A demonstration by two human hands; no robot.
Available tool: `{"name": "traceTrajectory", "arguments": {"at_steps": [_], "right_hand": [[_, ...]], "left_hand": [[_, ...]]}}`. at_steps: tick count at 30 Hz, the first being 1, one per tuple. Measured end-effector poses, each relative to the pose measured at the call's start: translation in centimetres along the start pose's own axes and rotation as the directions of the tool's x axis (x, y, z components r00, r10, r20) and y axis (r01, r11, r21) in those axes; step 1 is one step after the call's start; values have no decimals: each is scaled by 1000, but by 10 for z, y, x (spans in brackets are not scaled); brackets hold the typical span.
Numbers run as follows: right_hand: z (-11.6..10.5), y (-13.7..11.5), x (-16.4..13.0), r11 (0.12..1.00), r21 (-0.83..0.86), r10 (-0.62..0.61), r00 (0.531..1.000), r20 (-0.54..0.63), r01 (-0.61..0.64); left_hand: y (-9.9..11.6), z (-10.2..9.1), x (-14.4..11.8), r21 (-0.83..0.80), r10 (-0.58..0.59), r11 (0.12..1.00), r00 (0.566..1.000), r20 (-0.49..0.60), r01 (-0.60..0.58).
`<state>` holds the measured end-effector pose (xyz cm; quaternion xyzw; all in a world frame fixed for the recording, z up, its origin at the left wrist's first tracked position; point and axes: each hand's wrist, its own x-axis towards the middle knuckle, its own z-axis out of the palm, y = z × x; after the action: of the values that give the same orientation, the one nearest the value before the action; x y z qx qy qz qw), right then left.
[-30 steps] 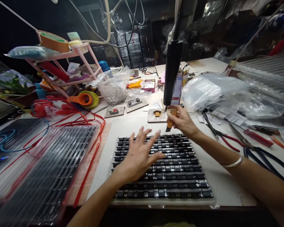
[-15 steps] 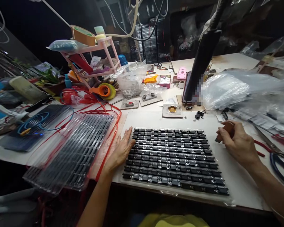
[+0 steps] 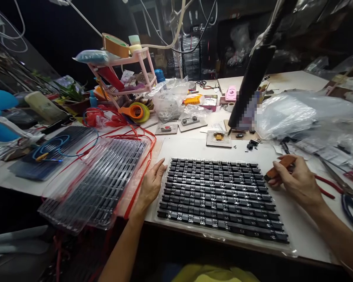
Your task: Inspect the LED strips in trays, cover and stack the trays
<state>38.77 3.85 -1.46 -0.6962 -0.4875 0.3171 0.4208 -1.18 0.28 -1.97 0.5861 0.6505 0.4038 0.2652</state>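
Observation:
In front of me lies a clear plastic tray filled with rows of small black electronic parts with shiny metal pins. My left hand rests along its left edge, fingers stretched out and the thumb side close to the rows. Beyond the tray's right edge, my right hand is closed around a small brown block with a dark tip. That tip points left towards the upper right end of the rows. Fingers hide part of the block, and its exact kind is unclear.
Stacked clear trays and red strapping lie to the left. Scissors and red-handled pliers are at right. Behind the tray stand a black lamp arm, small boards, plastic bags and a pink rack.
My right hand has come closer to the tray's right edge, and the block has turned to show its dark tip. My left hand's fingers have drawn closer together. The view has shifted slightly.

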Motion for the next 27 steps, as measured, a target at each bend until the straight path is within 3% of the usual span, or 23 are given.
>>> {"name": "traceTrajectory", "arguments": {"at_steps": [6,12,21,27], "right_hand": [[4,4,2,988,147,-46,999,23,42],[1,15,9,993,85,-78,997,17,76],[-5,21,10,994,-5,-109,994,-7,109],[-5,14,9,990,-76,-122,991,-60,118]], "left_hand": [[-3,1,4,-5,21,1000,1000,22,-21],[-1,3,0,16,-8,1000,998,60,7],[5,-14,-66,82,-105,992,989,107,97],[-8,-15,-86,342,54,931,974,219,-129]]}}
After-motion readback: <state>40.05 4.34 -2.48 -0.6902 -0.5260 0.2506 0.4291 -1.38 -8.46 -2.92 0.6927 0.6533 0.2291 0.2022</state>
